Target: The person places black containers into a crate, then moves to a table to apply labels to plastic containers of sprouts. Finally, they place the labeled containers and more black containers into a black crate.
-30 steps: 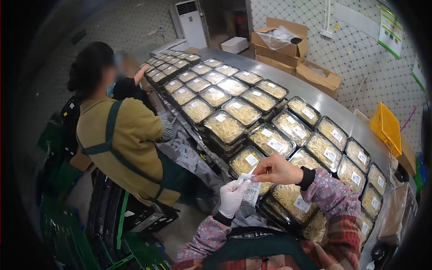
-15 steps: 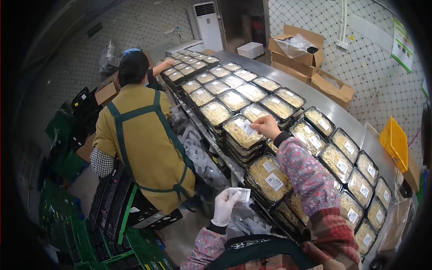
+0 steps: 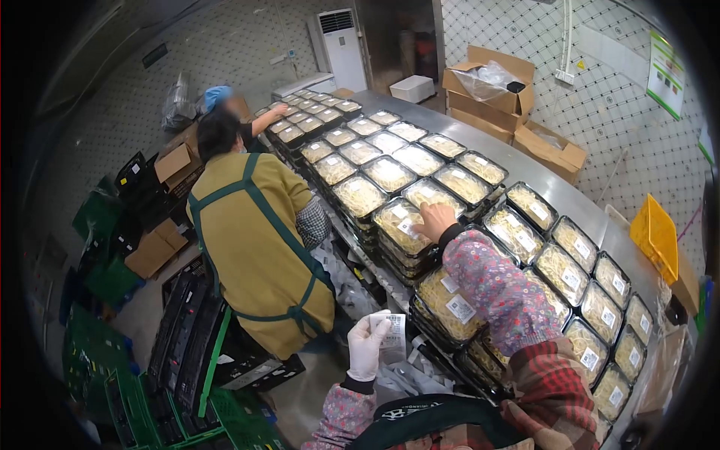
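Note:
My left hand (image 3: 365,348), in a white glove, pinches a strip of printed labels (image 3: 393,339) beside the table's near edge. My bare right hand (image 3: 436,222) is on the lid of a clear-topped tray of pale noodle-like food (image 3: 403,226), its fingers bent over a white label there; whether they hold anything is hidden. That tray tops a stack. Nearer me, another labelled tray (image 3: 452,306) sits on its own stack. More labelled trays (image 3: 562,271) lie to the right of my right forearm, and rows of trays (image 3: 388,173) extend beyond my hand.
A person in a green apron (image 3: 259,240) stands left of the metal table (image 3: 480,135); another in a blue cap (image 3: 218,96) reaches over its far end. Cardboard boxes (image 3: 489,94) and a yellow basket (image 3: 654,238) are at right, dark crates (image 3: 184,337) at left.
My right hand has gone from holding the label's edge to bending down over the lid. The label strip in my left hand now hangs down. The aproned person has turned and shifted right.

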The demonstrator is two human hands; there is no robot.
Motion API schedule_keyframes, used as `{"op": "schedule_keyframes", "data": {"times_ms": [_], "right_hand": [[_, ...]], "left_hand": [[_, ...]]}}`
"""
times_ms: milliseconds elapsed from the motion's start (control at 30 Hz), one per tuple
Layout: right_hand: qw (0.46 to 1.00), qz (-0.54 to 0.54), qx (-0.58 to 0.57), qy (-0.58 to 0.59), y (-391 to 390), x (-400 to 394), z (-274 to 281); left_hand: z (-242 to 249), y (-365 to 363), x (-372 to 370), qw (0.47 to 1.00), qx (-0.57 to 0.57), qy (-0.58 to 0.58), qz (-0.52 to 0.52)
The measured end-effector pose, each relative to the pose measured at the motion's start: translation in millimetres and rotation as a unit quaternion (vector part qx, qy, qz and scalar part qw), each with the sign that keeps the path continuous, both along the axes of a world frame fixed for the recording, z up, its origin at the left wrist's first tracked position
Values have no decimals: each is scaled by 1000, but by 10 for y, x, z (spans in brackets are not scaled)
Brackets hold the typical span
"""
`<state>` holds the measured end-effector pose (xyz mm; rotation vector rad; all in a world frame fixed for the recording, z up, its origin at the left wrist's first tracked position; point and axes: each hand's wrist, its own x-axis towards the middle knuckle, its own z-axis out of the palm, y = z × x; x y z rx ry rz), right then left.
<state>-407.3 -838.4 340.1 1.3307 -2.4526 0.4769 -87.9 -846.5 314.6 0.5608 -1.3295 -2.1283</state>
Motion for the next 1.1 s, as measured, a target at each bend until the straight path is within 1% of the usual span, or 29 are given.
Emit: {"op": "schedule_keyframes", "data": {"times_ms": [67, 100, 133, 167, 200, 233, 267, 300, 333, 367, 400, 433, 467, 533, 600, 667, 767, 833, 867, 933, 967, 1033, 1067, 1100], "right_hand": [[998, 28, -58, 11, 142, 156, 240], [979, 97, -27, -179, 286, 402, 521], [918, 161, 6, -364, 411, 661, 723], [879, 283, -1, -384, 497, 806, 662], [827, 398, -11, -397, 589, 935, 575], [811, 390, -2, -437, 644, 1032, 535], [793, 381, 7, -476, 685, 1062, 516], [807, 370, -18, -459, 674, 939, 494], [826, 318, -34, -463, 666, 761, 554], [828, 187, -80, -523, 642, 571, 560], [860, 150, -167, -459, 577, 222, 490], [863, 86, -199, -456, 561, -176, 453], [869, 80, -255, -418, 503, -564, 268], [881, 8, -235, -411, 445, -981, 99], [916, -29, -197, -348, 353, -1135, -7], [925, -14, -167, -342, 187, -1325, -265], [958, -55, -115, -258, 106, -1256, -399], [976, -76, -73, -189, 101, -1143, -379], [988, -76, -48, -124, 108, -1102, -350], [997, -76, 4, 7, 157, -1037, -311], [996, -92, 10, 13, 190, -1033, -266], [992, -123, 22, 25, 293, -913, -26], [996, -77, -38, 0, 356, -801, 66], [994, -31, -98, -26, 441, -607, 207]], "left_hand": [[-78, -63, -61, 1000, -16, 5, 25], [-124, -98, -102, 999, -23, 0, 31], [-148, -114, -139, 999, -28, -6, 36], [-146, -118, -183, 999, -22, -4, 42], [-137, -119, -239, 999, -16, -3, 45], [-123, -115, -304, 999, -11, -1, 47], [-111, -88, -376, 998, -36, -3, 44], [-91, -44, -442, 997, -61, -5, 42], [-45, -7, -479, 995, -86, -6, 42], [34, 16, -435, 998, -25, -45, -30], [-20, 5, -414, 997, -19, -46, -66], [6, 25, -394, 996, -8, -47, -75], [53, 45, -378, 995, 2, -48, -83], [88, 46, -362, 996, 17, -39, -84], [45, 27, -349, 996, 29, -29, -84], [-27, -2, -345, 996, 38, -18, -83], [98, 9, -345, 995, 52, -13, -83], [-18, -46, -362, 997, 31, 1, -68], [-63, -57, -375, 998, 22, 9, -61], [82, -7, -451, 999, 26, 12, -44], [137, 5, -484, 999, 26, 13, -37], [53, -70, -514, 999, 4, 7, -38], [18, -98, -538, 999, -7, 4, -37], [71, -90, -573, 1000, -9, 0, -15]]}}
